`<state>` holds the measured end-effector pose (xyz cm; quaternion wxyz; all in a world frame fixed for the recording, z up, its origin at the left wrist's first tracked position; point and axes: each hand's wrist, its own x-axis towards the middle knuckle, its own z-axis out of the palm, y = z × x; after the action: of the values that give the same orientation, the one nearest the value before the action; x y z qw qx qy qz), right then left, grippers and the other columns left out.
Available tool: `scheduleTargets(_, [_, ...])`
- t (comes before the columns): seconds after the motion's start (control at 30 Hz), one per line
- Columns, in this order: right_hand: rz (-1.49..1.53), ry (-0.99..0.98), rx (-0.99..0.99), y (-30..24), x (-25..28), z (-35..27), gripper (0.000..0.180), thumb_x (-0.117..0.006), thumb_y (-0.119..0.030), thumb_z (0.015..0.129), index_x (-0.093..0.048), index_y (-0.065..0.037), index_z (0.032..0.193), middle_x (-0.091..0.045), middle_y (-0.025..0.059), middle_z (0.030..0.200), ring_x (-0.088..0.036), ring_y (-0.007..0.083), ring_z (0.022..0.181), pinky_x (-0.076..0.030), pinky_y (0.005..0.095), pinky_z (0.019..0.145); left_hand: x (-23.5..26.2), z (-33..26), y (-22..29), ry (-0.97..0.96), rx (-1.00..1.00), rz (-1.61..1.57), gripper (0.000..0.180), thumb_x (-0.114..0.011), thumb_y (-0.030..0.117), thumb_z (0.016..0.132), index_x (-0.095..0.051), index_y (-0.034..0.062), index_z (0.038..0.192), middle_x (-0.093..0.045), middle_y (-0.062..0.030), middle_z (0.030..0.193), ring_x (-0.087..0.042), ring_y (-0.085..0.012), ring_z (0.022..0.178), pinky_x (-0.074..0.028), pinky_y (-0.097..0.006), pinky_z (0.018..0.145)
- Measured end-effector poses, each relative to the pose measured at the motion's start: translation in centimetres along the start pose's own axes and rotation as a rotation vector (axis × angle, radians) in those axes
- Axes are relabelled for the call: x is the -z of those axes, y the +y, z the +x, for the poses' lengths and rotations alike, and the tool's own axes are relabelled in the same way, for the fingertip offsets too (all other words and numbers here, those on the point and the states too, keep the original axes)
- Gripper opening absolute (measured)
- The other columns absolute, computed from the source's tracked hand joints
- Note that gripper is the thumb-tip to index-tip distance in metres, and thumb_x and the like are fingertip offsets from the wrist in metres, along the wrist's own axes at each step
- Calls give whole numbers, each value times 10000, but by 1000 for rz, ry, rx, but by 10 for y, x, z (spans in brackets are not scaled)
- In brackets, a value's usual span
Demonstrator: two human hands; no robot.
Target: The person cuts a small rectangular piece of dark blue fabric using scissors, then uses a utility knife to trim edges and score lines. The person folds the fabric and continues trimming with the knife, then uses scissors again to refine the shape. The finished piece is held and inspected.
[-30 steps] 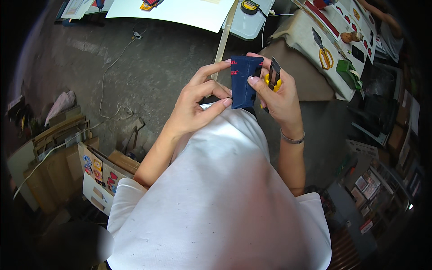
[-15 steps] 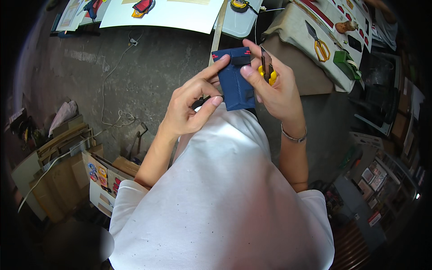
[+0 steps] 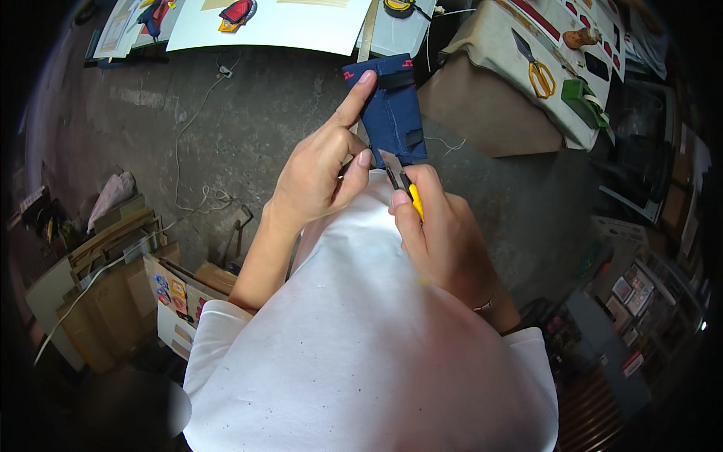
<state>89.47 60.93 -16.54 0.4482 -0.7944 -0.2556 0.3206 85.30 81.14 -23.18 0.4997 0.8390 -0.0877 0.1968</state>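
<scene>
My left hand [image 3: 310, 172] grips a dark blue fabric piece [image 3: 394, 120] by its left side, index finger stretched along its face and thumb near its lower left corner. Black strips cross the piece near its top and lower right, and small red stitches mark its upper corners. In my right hand [image 3: 450, 235] is a yellow and black utility knife [image 3: 416, 200], held between thumb and fingers. Its blade points up and left at the fabric's lower edge; whether it touches the cloth I cannot tell. A black bit shows between my left thumb and fingers.
Orange-handled scissors [image 3: 539, 75], a green tape dispenser [image 3: 581, 102] and a wooden-handled tool [image 3: 581, 38] lie on the cloth-covered table at right. A white board [image 3: 263, 29] and a tape measure [image 3: 399, 7] lie ahead. Cardboard sheets [image 3: 98, 309] lean at left.
My right hand has let go of the fabric and come down toward me. The knife, earlier tucked in that palm, now points at the fabric's lower edge. The fabric has shifted slightly farther away.
</scene>
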Motion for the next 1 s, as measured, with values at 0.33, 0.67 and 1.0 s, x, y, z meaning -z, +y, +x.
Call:
scheduleTargets(0.33, [101, 249, -24, 10, 2, 15, 262, -698, -135, 967, -581, 28, 1135, -686, 131, 800, -653, 233, 578, -511, 335, 521, -4, -4, 4, 32, 130, 133, 175, -658, -39, 834, -487, -1, 832, -443, -335, 1529, -673, -335, 762, -551, -371, 715])
scheduleTargets(0.67, [650, 393, -205, 58, -30, 50, 358, -763, 13, 898, -573, 0, 1201, -651, 63, 867, -618, 113, 545, -519, 239, 476, -17, -43, -20, 133, 153, 2, 160, -720, 61, 866, -588, -10, 922, -529, -238, 1493, -631, -366, 1241, -564, -420, 950])
scheduleTargets(1.0, [421, -106, 75, 80, -27, 86, 290, -701, -43, 972, -538, 7, 1206, -634, 73, 868, -579, 118, 514, -449, 222, 448, -90, -79, 12, 1044, 390, 35, 89, -706, 14, 849, -683, -39, 916, -641, -187, 1352, -699, -307, 1100, -576, -361, 888])
